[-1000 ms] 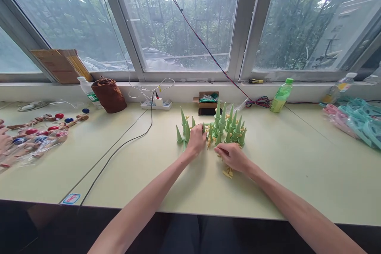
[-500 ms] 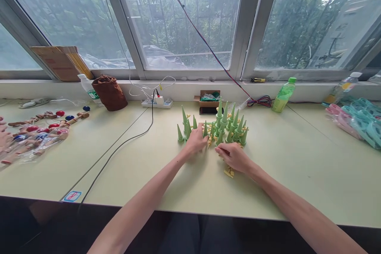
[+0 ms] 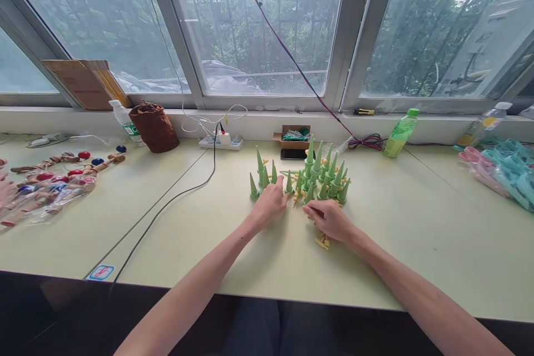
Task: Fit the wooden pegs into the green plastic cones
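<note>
Many green cones [image 3: 316, 162] stand in clusters mid-table, with small yellow pieces among them. My left hand [image 3: 271, 200] is at the front of the left cluster, beside a single green cone [image 3: 289, 182]. Its thumb and forefinger look apart; the other fingers are partly hidden. At the front of the right cluster, my right hand [image 3: 329, 218] is closed in a pinch, thumb against fingertips. Anything between those fingertips is too small to make out. Loose yellow pieces [image 3: 322, 242] lie on the table just below my right hand.
Behind the cones are a dark phone [image 3: 293, 154] and an open small box [image 3: 296, 134]. A green bottle [image 3: 400, 133] stands to the right, and bagged teal and pink items [image 3: 504, 169] lie farther right. Wooden toys [image 3: 54, 189], a brown pouch [image 3: 154, 127] and a black cable [image 3: 167, 200] are leftward.
My left hand has drawn slightly left and toward me, away from the single cone. My right hand keeps its pinch in nearly the same place. The view has shifted a little.
</note>
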`<state>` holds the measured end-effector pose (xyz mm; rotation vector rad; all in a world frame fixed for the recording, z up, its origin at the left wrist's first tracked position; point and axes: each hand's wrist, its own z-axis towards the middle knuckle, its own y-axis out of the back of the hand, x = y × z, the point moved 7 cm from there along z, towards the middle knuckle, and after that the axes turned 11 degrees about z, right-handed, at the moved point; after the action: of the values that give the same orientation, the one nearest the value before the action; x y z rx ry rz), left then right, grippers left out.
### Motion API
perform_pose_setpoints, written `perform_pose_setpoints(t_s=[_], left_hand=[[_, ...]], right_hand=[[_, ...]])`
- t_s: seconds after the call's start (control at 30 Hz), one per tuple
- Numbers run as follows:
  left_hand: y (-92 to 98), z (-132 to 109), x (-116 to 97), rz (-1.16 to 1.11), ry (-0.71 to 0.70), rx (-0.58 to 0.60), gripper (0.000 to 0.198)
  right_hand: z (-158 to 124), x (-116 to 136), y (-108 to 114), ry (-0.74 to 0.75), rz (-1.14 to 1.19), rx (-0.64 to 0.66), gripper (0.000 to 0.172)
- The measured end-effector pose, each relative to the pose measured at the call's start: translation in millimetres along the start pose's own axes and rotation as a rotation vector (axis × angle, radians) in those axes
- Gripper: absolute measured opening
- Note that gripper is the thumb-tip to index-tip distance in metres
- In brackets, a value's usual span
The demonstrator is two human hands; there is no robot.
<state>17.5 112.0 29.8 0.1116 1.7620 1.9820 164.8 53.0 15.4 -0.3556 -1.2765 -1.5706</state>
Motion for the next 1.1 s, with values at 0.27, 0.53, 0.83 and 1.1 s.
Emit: perform_pose_setpoints(t_s=[0.27,0.53,0.83,1.1], left_hand=[[17.6,-8.0,0.8,-0.022,-0.045,-0.155,0.027],[47.6,1.3,-2.6,0.061,-0.048,-0.385,0.028],[24.4,13.6,2.1,0.056,-0.004,-0.202,0.022],[35.6,5.8,-0.2,0.036,-0.036,-0.263,0.023]], right_hand=[[0.0,1.7,0.6,0.004,-0.008,-0.002,0.039],[0.0,2.7,1.6,0.006,-0.029,-0.004,0.042],[-0.8,1.2,3.0,0.009,-0.008,-0.018,0.044],[-0.4,0.1,6.5,0.013,-0.003,-0.054,0.046]])
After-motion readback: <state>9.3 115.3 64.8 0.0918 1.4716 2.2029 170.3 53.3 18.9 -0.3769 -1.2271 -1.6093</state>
